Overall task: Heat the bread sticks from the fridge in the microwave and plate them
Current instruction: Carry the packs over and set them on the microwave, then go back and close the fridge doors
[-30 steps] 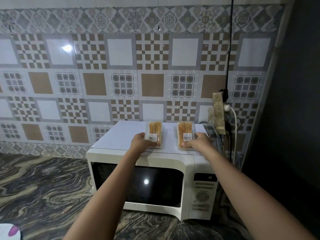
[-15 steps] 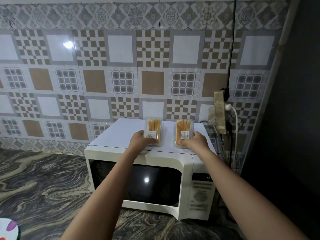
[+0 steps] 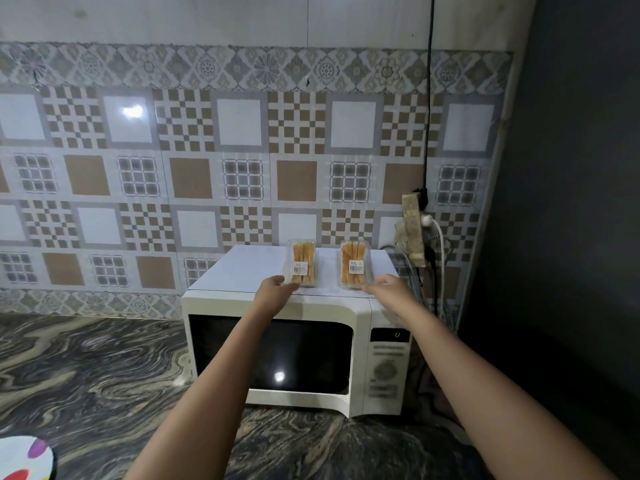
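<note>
Two clear plastic packs of bread sticks lie side by side on top of the white microwave, its door closed. The left pack and the right pack each carry a white label. My left hand is at the near left corner of the left pack, fingertips just touching it, fingers loose. My right hand is at the near right corner of the right pack, fingers stretched toward it and not wrapped around it.
The microwave stands on a dark marbled counter against a patterned tile wall. A power strip with plugs and cables hangs right of it, beside a dark wall. A white plate with coloured spots shows at the lower left.
Both hands have slid back off the packs toward me, and their grip has loosened. The packs stay flat on the microwave top. The camera has tilted upward a little.
</note>
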Demonstrator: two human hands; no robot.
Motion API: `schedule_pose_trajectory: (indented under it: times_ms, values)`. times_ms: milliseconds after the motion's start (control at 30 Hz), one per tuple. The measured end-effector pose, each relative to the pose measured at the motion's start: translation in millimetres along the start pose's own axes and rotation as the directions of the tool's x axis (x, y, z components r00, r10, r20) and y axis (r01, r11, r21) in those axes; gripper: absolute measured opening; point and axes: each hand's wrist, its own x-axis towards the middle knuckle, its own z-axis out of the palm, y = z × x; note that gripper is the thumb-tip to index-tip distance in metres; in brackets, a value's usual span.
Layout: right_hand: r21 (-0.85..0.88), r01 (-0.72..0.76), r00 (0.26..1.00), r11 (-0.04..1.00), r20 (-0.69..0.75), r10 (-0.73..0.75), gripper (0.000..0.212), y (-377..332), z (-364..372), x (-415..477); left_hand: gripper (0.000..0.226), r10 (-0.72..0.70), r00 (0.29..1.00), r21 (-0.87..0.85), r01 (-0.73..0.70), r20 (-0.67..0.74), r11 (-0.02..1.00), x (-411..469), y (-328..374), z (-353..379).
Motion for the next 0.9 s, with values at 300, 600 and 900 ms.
schedule_pose_trajectory:
  times_ms: [300,600,900]
  values:
    - [0.017,-0.061,0.989,0.998,-0.137,0.063,0.048,-4,-11,-145,0.055,0.104,0.988,-0.027,-0.102,0.112,0.994,-86,-15,-31]
    - [0.067,-0.196,0.916,0.978,-0.343,0.207,0.042,31,-37,-335,0.047,0.172,0.908,-0.101,-0.144,0.382,0.984,-232,-32,-8]
    - [0.154,-0.280,0.674,0.947,-0.672,0.308,0.030,72,-111,-530,0.036,0.366,0.668,-0.218,-0.297,0.648,0.930,-409,8,77]
